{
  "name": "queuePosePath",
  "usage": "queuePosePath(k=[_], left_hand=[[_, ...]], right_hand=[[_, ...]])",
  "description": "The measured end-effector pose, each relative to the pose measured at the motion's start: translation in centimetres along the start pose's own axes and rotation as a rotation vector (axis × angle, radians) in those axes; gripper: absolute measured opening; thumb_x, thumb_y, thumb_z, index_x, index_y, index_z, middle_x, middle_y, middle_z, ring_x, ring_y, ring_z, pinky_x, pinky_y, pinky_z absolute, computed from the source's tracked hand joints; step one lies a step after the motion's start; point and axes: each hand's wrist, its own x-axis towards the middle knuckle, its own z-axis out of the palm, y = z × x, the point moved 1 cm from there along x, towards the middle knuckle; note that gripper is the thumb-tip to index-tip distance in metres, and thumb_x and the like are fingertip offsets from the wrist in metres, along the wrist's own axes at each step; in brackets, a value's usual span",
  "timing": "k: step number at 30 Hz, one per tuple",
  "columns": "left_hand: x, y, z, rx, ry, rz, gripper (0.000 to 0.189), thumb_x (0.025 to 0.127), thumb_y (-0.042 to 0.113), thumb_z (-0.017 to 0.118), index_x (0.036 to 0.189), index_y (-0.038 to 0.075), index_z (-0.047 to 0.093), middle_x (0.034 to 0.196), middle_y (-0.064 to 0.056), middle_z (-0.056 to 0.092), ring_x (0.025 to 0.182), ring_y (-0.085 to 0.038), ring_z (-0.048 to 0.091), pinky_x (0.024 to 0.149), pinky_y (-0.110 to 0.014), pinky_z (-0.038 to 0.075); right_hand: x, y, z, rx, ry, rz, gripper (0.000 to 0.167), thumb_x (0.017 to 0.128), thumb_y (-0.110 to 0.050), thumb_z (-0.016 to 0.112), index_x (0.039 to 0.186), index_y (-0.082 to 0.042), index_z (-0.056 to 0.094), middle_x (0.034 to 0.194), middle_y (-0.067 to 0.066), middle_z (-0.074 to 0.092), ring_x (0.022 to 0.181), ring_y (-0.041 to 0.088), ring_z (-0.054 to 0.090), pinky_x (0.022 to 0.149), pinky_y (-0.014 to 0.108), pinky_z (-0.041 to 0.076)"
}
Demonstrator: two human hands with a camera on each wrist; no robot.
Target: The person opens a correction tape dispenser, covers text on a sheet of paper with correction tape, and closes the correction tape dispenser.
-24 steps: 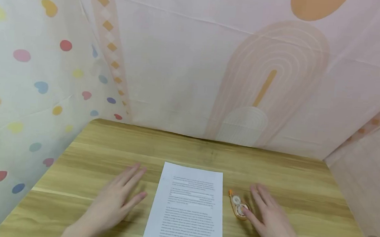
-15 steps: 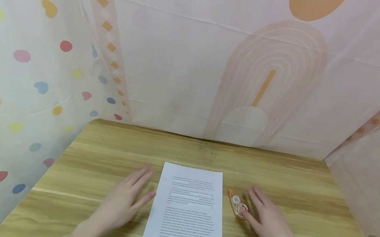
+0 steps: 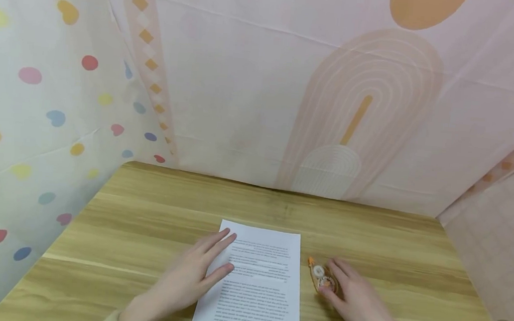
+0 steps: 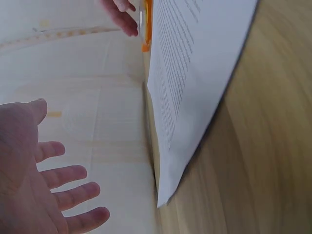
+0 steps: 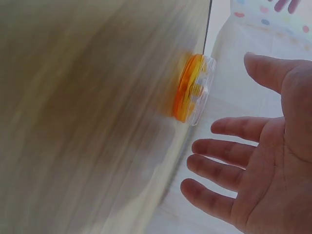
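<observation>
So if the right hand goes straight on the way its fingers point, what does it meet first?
Most likely the orange tape dispenser: the right hand is open and its fingertips are right beside it. Whether they already touch is unclear.

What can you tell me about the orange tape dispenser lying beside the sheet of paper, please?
The tape dispenser is a small teardrop-shaped thing of orange and clear plastic, with white round wheels showing through its cover and a narrow orange tip pointing away from the person. It lies flat on its side on the wooden table, just right of the printed sheet of paper and apart from it. The right hand, fingers spread, is over its near end; whether they touch cannot be told. In the right wrist view it is blurred.
</observation>
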Motion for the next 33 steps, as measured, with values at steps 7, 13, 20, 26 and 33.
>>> queuePosePath(k=[7, 13, 20, 26, 33], left_hand=[[0.6, 0.8, 0.7, -0.032, -0.013, 0.016, 0.057, 0.105, 0.042, 0.063, 0.156, 0.022, 0.051, 0.16, -0.005, 0.055, 0.144, -0.033, 0.058, 0.111, -0.058, 0.052], [0.9, 1.4, 1.4, -0.045, -0.027, 0.042, 0.055, 0.105, 0.043, 0.062, 0.156, 0.024, 0.052, 0.158, -0.005, 0.057, 0.143, -0.031, 0.059, 0.112, -0.055, 0.052], [1.2, 2.0, 1.8, -0.041, -0.024, 0.058, 0.054, 0.105, 0.044, 0.061, 0.154, 0.022, 0.053, 0.156, -0.004, 0.06, 0.142, -0.028, 0.06, 0.112, -0.053, 0.053], [1.7, 2.7, 2.2, -0.056, -0.037, 0.06, 0.053, 0.105, 0.044, 0.062, 0.153, 0.022, 0.055, 0.154, -0.003, 0.061, 0.141, -0.025, 0.06, 0.112, -0.05, 0.054], [2.4, 3.6, 2.5, -0.099, -0.077, 0.059, 0.051, 0.105, 0.043, 0.061, 0.151, 0.023, 0.057, 0.151, -0.002, 0.064, 0.14, -0.025, 0.061, 0.112, -0.051, 0.054]], right_hand=[[0.4, -0.3, 0.0, 0.009, -0.035, 0.021, 0.062, 0.099, -0.04, 0.072, 0.147, -0.003, 0.059, 0.152, 0.021, 0.059, 0.138, 0.041, 0.06, 0.113, 0.059, 0.051], [0.6, -0.4, 0.2, 0.006, -0.084, 0.049, 0.064, 0.098, -0.042, 0.073, 0.146, -0.001, 0.06, 0.151, 0.022, 0.06, 0.135, 0.042, 0.063, 0.111, 0.058, 0.053], [0.9, -0.6, 0.5, 0.01, -0.104, 0.071, 0.063, 0.097, -0.041, 0.074, 0.143, -0.001, 0.061, 0.149, 0.02, 0.062, 0.131, 0.041, 0.065, 0.108, 0.057, 0.055], [1.1, -0.8, 0.5, -0.002, -0.075, 0.064, 0.053, 0.096, -0.034, 0.077, 0.137, -0.003, 0.067, 0.142, 0.015, 0.067, 0.126, 0.036, 0.069, 0.103, 0.053, 0.059], [1.3, -1.1, 0.6, -0.015, -0.063, 0.069, 0.048, 0.093, -0.029, 0.08, 0.132, -0.003, 0.069, 0.135, 0.014, 0.071, 0.121, 0.034, 0.072, 0.101, 0.052, 0.06]])
